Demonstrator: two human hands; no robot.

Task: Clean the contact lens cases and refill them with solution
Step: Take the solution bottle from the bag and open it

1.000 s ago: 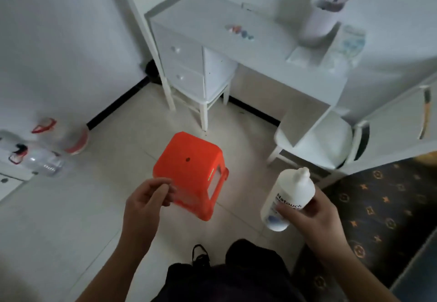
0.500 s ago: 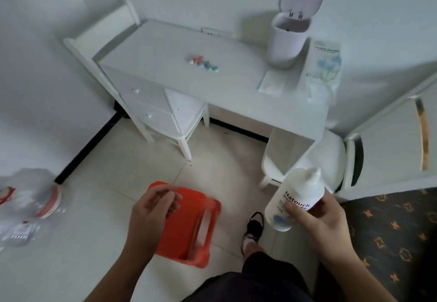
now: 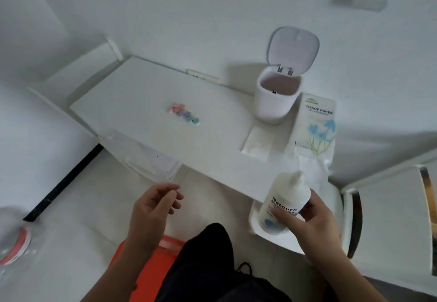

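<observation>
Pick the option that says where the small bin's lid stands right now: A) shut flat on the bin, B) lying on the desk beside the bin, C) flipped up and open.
C: the lid stands raised on its hinge above the open small bin.

One view only — a wide-angle camera on the person's head, looking forward and steeply down. The white table [image 3: 146, 117] lies ahead, seen from above at mid range with the wall behind it; the hands — left [image 3: 153, 209], right [image 3: 316, 221] — sit near the bottom of the frame, close to the lens. Edges bend with the wide lens.
</observation>
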